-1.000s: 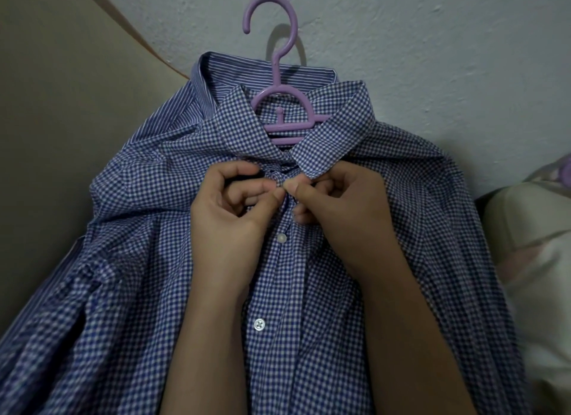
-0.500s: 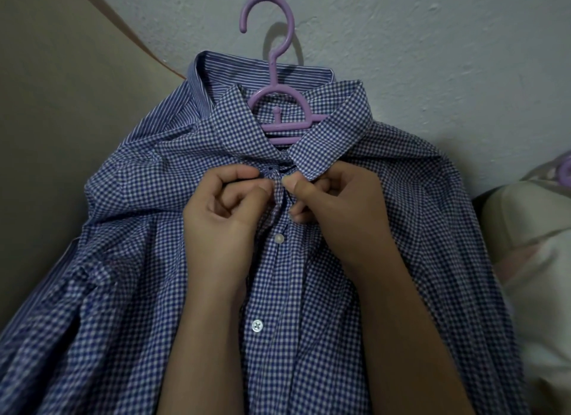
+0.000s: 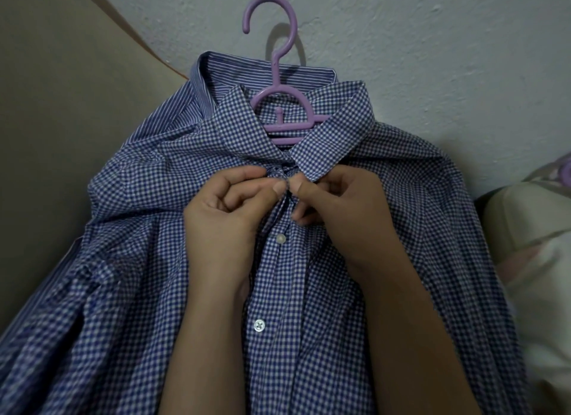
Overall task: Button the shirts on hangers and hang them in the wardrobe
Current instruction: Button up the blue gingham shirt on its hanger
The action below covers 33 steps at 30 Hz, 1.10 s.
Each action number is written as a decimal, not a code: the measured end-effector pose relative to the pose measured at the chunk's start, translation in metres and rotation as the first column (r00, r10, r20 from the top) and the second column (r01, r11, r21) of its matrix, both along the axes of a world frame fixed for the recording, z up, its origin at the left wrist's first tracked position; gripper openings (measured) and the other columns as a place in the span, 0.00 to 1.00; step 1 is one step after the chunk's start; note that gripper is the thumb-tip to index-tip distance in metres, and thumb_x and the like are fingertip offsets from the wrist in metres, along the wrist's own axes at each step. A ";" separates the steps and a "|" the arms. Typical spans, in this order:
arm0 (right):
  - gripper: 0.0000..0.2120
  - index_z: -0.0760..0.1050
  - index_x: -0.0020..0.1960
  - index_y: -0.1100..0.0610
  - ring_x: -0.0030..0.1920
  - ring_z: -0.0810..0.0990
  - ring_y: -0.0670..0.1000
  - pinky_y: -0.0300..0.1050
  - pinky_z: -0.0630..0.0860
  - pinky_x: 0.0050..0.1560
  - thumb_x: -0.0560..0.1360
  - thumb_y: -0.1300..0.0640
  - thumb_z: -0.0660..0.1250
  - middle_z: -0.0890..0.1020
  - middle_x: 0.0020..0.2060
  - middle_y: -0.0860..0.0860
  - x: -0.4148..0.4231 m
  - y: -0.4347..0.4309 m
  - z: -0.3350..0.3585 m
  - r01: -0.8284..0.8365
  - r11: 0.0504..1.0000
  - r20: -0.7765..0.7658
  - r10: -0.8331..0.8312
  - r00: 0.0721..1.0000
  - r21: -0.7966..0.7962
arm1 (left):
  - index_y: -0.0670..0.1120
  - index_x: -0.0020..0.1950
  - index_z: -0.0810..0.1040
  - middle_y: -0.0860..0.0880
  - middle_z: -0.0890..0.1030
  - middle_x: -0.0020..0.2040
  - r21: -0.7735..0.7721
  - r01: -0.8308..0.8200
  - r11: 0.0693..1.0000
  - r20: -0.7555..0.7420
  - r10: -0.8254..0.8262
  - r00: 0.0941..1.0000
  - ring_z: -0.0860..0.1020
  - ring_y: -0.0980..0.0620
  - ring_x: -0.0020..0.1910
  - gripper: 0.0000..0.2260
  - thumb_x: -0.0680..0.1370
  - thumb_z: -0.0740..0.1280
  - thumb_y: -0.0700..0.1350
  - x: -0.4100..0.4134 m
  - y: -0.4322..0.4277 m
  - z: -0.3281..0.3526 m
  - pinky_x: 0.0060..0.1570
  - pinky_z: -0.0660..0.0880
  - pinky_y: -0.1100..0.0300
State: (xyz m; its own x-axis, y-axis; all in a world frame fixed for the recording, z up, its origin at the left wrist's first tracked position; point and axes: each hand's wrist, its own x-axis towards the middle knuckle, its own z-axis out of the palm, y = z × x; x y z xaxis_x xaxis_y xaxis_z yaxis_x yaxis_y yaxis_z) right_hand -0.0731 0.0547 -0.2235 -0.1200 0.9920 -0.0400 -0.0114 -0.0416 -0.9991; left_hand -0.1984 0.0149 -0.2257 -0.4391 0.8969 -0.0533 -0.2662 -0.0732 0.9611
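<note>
A blue-and-white checked shirt [image 3: 401, 198] hangs on a purple plastic hanger [image 3: 279, 84] and lies against the wall. Beneath it a blue striped shirt [image 3: 191, 105] shows at the collar and left shoulder. My left hand [image 3: 225, 217] and my right hand [image 3: 343, 207] meet just under the collar, thumbs together, each pinching the checked shirt's placket at the top button. That button is hidden by my fingers. Two white buttons [image 3: 280, 238] lower on the placket are fastened.
A rough pale wall [image 3: 432, 44] stands behind the hanger. A beige surface [image 3: 46, 105] fills the left side. White and pink fabric [image 3: 537, 260] lies at the right, with a bit of another purple hanger [image 3: 566, 170] at the edge.
Both hands have stayed at the collar, with small finger movements; my thumbs now press closer together on the placket. The view has shifted slightly.
</note>
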 end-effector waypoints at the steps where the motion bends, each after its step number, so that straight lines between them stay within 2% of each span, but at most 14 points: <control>1: 0.13 0.77 0.41 0.70 0.30 0.80 0.54 0.45 0.80 0.34 0.77 0.60 0.70 0.80 0.30 0.63 0.001 0.000 0.000 -0.009 1.000 -0.018 0.009 1.000 -0.013 | 0.39 0.56 0.81 0.44 0.87 0.43 0.001 0.006 1.000 -0.003 -0.006 1.000 0.86 0.49 0.46 0.14 0.71 0.76 0.33 0.000 0.000 0.001 0.50 0.81 0.61; 6: 0.14 0.76 0.44 0.73 0.30 0.78 0.55 0.42 0.75 0.30 0.76 0.60 0.71 0.80 0.30 0.62 0.003 0.002 0.000 -0.024 0.999 -0.067 0.021 0.998 -0.045 | 0.42 0.59 0.81 0.45 0.87 0.44 0.024 0.018 1.000 -0.042 -0.017 0.999 0.86 0.48 0.49 0.17 0.71 0.76 0.34 0.002 -0.001 0.003 0.53 0.81 0.59; 10: 0.16 0.75 0.41 0.73 0.27 0.74 0.52 0.41 0.72 0.29 0.76 0.59 0.72 0.79 0.30 0.66 0.002 0.001 -0.001 0.001 1.000 -0.031 -0.001 1.000 -0.017 | 0.42 0.58 0.81 0.44 0.87 0.43 0.055 -0.002 0.998 -0.069 0.006 0.998 0.86 0.47 0.48 0.16 0.71 0.76 0.34 0.003 -0.001 0.002 0.55 0.81 0.56; 14: 0.17 0.74 0.43 0.76 0.25 0.75 0.48 0.39 0.72 0.28 0.75 0.60 0.72 0.77 0.33 0.70 0.002 0.000 0.001 0.008 1.000 -0.043 -0.009 0.999 -0.014 | 0.44 0.57 0.83 0.43 0.86 0.41 0.065 -0.012 0.998 -0.089 0.018 0.996 0.84 0.47 0.45 0.13 0.73 0.76 0.36 0.003 -0.002 0.000 0.52 0.81 0.58; 16: 0.17 0.74 0.43 0.76 0.25 0.74 0.46 0.39 0.72 0.29 0.76 0.59 0.72 0.77 0.34 0.71 0.002 0.000 0.001 0.007 1.000 -0.029 -0.007 1.000 -0.015 | 0.43 0.57 0.82 0.44 0.86 0.41 0.067 -0.004 0.998 -0.068 0.009 0.998 0.84 0.47 0.45 0.14 0.73 0.75 0.34 0.003 -0.002 0.001 0.52 0.81 0.58; 22: 0.17 0.74 0.39 0.71 0.28 0.72 0.53 0.42 0.70 0.29 0.76 0.58 0.71 0.80 0.29 0.64 0.001 0.000 0.001 -0.009 0.999 -0.043 0.007 0.999 -0.045 | 0.40 0.61 0.76 0.43 0.87 0.43 0.065 -0.014 0.998 -0.014 0.015 1.000 0.86 0.48 0.45 0.21 0.70 0.76 0.32 0.003 0.000 0.002 0.49 0.81 0.60; 28: 0.11 0.80 0.36 0.60 0.29 0.75 0.55 0.42 0.69 0.28 0.76 0.58 0.71 0.76 0.23 0.52 0.002 0.000 0.004 -0.021 0.995 -0.104 0.011 0.994 -0.097 | 0.42 0.59 0.78 0.45 0.87 0.43 0.050 -0.026 0.998 -0.071 0.029 0.997 0.86 0.48 0.46 0.19 0.71 0.77 0.34 0.005 -0.001 0.001 0.53 0.81 0.57; 30: 0.12 0.79 0.35 0.61 0.27 0.75 0.51 0.40 0.71 0.28 0.74 0.56 0.74 0.77 0.25 0.59 0.001 -0.001 0.006 -0.021 0.997 -0.092 0.015 0.996 -0.074 | 0.43 0.59 0.79 0.46 0.87 0.43 0.061 -0.047 0.997 -0.135 0.055 0.989 0.86 0.49 0.45 0.18 0.72 0.77 0.35 0.006 -0.002 0.001 0.51 0.81 0.58; 33: 0.19 0.74 0.36 0.69 0.24 0.73 0.48 0.39 0.71 0.28 0.72 0.55 0.76 0.78 0.31 0.68 -0.001 -0.003 0.005 0.006 0.999 -0.051 -0.009 0.999 -0.049 | 0.45 0.59 0.79 0.48 0.87 0.43 0.091 -0.064 0.994 -0.248 0.085 0.965 0.86 0.51 0.45 0.17 0.73 0.77 0.37 0.009 -0.004 0.001 0.48 0.80 0.61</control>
State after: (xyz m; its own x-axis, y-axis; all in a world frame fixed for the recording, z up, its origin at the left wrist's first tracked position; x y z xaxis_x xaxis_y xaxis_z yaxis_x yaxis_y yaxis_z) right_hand -0.0738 0.0513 -0.2180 -0.1158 0.9898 -0.0826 -0.0630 -0.0903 -0.9939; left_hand -0.1891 0.0113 -0.2244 -0.4945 0.8580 0.1388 -0.0084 -0.1644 0.9864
